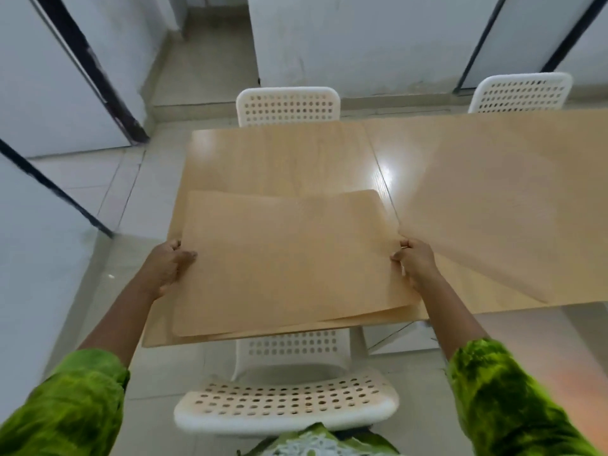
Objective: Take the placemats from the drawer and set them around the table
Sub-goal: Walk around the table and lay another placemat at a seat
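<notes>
Tan, wood-look sheet material makes up the stack of placemats [289,261], held flat between both hands just above the near end of the wooden table [273,153]. The left hand [166,264] is closed on the stack's left short edge, thumb on top and fingers hidden beneath; the right hand [416,261] pinches the opposite short edge the same way. At the corner nearest the right wrist, the layers fan apart, so several mats are in the stack; how many, I cannot tell.

The mats look thin, light and fairly bendy: the far edge, beyond both grips, bows slightly. Their surface seems smooth, so the layers will probably slide on one another. Holding both short edges keeps the stack from sagging and shearing. To deal one out, a pinch on the top sheet at the fanned corner by the right hand would likely separate it cleanly, while the left hand clamps the rest.

A white perforated chair [286,403] stands below the held stack, another chair [288,105] beyond the table's far edge.
</notes>
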The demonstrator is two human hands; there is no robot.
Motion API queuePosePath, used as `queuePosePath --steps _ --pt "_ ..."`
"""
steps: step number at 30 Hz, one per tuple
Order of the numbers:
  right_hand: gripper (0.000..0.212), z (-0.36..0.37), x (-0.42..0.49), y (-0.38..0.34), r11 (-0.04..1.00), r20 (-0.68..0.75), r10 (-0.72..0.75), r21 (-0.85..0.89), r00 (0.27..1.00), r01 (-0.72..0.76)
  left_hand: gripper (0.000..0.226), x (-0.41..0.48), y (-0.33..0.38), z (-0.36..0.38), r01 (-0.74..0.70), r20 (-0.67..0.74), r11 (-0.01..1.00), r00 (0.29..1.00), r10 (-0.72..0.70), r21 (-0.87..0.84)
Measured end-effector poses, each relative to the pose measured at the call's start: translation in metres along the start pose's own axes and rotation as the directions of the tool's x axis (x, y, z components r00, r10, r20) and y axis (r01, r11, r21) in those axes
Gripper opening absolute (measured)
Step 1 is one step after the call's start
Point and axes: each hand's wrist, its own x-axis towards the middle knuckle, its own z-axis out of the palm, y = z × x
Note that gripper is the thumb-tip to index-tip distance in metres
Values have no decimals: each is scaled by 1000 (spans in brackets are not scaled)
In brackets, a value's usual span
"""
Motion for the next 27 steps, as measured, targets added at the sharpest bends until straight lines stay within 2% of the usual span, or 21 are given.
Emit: queuePosePath --steps 3,5,8,13,19,23,25,27 --pt "24 15 -4 3 994 -99 -41 -105 994 31 46 7 -11 -4 -25 -119 967 991 57 255" --pt "27 19 -9 2 986 -147 -64 -163 987 40 50 11 -17 -5 -48 -120 909 987 107 414" --pt "30 20 -16 2 967 -171 -74 -255 982 29 45 14 -23 -2 -72 -121 793 976 181 605" --pt "36 25 -22 3 935 -200 -78 -356 977 1 47 14 -24 3 -65 -120 733 973 198 677" --pt "32 28 -26 1 897 -140 -91 -442 986 20 45 22 -30 -4 -32 -123 660 975 186 750" --pt "35 32 -28 1 869 -153 -67 -494 986 -17 42 22 -27 -4 8 -142 622 976 167 783" --pt "39 34 -30 -2 840 -173 -61 -541 983 -43 35 19 -24 -1 40 -173 585 970 173 810" --pt "43 37 -29 -6 801 -197 -83 -596 977 -52 34 16 -20 4 47 -197 517 951 238 855"
